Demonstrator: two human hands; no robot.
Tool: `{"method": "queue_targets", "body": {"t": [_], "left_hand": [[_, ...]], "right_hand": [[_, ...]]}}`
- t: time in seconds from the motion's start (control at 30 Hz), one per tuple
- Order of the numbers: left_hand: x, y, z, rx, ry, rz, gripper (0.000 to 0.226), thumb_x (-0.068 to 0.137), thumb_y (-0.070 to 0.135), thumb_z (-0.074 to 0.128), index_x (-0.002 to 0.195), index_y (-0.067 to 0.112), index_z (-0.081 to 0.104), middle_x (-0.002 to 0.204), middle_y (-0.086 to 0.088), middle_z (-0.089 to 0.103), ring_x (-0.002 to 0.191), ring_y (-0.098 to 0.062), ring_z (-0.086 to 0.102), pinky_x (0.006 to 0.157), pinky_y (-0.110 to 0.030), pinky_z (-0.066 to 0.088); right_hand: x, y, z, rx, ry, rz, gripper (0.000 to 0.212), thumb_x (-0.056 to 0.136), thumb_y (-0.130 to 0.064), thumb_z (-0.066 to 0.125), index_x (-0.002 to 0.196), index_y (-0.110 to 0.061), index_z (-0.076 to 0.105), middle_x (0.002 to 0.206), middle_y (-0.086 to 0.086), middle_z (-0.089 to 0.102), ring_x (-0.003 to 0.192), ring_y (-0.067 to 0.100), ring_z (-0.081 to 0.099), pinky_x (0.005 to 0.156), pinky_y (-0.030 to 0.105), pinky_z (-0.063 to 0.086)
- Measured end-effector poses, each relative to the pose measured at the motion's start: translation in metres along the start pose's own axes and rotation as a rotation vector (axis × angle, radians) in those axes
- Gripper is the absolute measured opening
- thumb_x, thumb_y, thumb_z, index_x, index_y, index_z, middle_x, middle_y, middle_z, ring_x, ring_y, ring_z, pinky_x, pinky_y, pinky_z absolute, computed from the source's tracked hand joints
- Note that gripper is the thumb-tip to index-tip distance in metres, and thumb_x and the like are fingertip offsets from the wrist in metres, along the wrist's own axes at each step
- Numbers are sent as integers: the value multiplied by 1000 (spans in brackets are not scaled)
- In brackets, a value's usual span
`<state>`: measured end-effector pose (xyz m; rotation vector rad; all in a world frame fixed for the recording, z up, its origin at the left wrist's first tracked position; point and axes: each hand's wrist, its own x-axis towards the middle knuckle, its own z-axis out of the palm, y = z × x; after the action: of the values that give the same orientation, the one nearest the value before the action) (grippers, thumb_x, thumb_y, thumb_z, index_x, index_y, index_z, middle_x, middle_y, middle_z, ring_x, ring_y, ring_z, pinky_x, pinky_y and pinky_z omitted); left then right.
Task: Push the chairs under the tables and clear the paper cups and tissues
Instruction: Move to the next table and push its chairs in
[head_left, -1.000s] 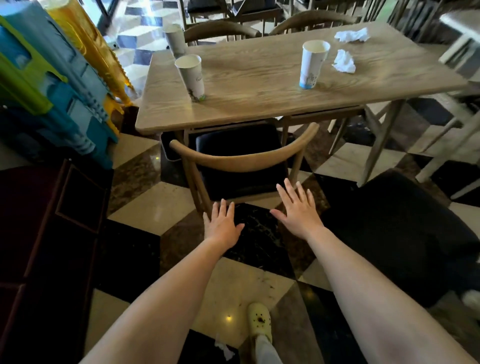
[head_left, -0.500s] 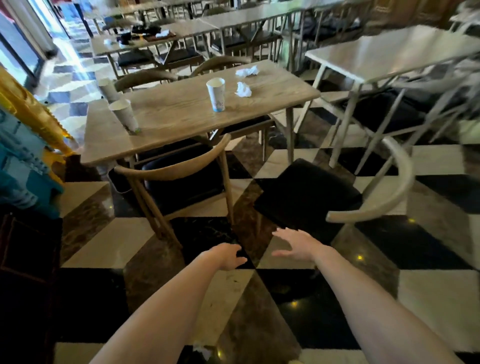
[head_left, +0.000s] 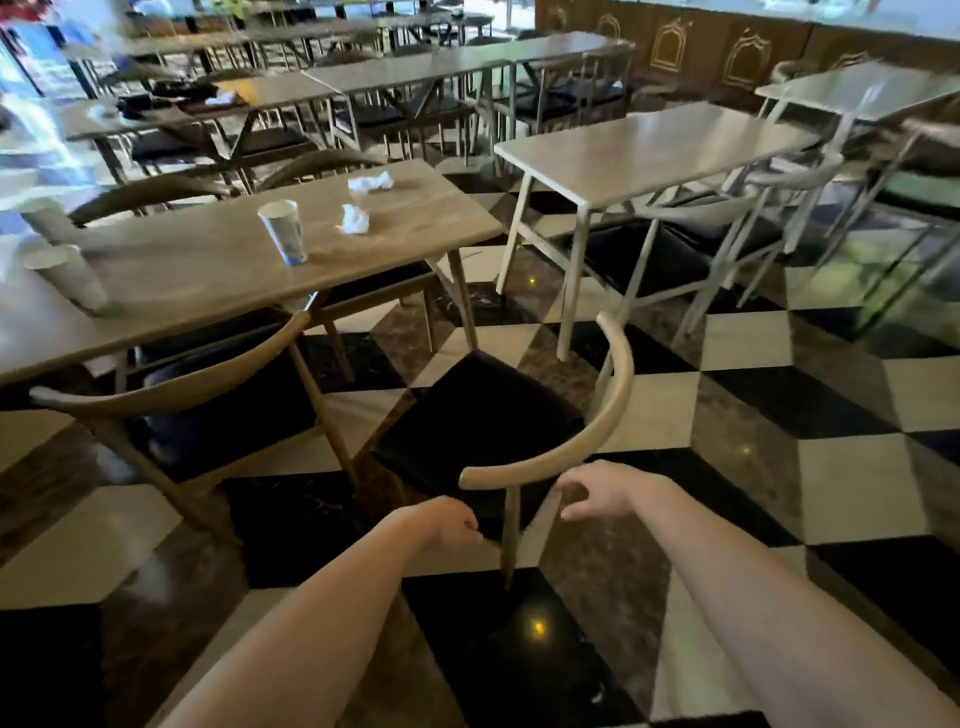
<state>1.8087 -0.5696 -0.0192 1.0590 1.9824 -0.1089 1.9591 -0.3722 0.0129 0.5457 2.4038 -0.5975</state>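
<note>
A wooden chair with a black seat stands out from the wooden table, angled, its curved backrest toward me. My left hand is loosely curled just below the backrest's near end, holding nothing. My right hand hovers with fingers apart just right of that end, not touching it. A second chair sits tucked under the table at left. On the table stand a paper cup and two more cups at the left edge, plus two crumpled tissues.
A pale table with chairs stands to the right, a checkered floor aisle between. More tables and chairs fill the back of the room. Something dark borders the bottom left corner.
The view has swung right from the tucked chair to the angled chair. Both hands moved right and closer to its backrest; the left hand's fingers curled in.
</note>
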Motion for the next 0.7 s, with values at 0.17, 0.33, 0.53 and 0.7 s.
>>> {"method": "queue_targets", "body": {"t": [0.17, 0.33, 0.53, 0.7], "left_hand": [[30, 71, -31, -45, 123, 21, 38, 96, 33, 48, 129, 15, 56, 123, -5, 60, 109, -23, 60, 96, -38, 50], [76, 109, -53, -99, 183, 5, 55, 96, 36, 48, 146, 18, 36, 145, -8, 45, 129, -25, 48, 105, -35, 43], [142, 132, -59, -197, 119, 1, 63, 94, 39, 53, 149, 17, 30, 142, -8, 48, 127, -25, 49, 105, -36, 43], [183, 153, -58, -299, 72, -16, 48, 90, 37, 58, 132, 16, 49, 122, -7, 61, 109, -23, 60, 93, -35, 51]], "right_hand": [[5, 53, -34, -36, 79, -28, 57, 92, -35, 55, 143, -18, 36, 149, 5, 40, 136, 22, 39, 109, 36, 36], [40, 98, -58, -61, 113, -52, 61, 90, -33, 59, 144, -18, 34, 149, 9, 35, 140, 27, 29, 113, 41, 31], [100, 141, -84, -231, 26, -119, 61, 88, -33, 61, 142, -19, 35, 147, 5, 30, 140, 26, 22, 115, 43, 24], [140, 169, -108, -366, -28, -195, 56, 86, -29, 63, 138, -24, 41, 142, 3, 38, 136, 25, 28, 115, 41, 23]]}}
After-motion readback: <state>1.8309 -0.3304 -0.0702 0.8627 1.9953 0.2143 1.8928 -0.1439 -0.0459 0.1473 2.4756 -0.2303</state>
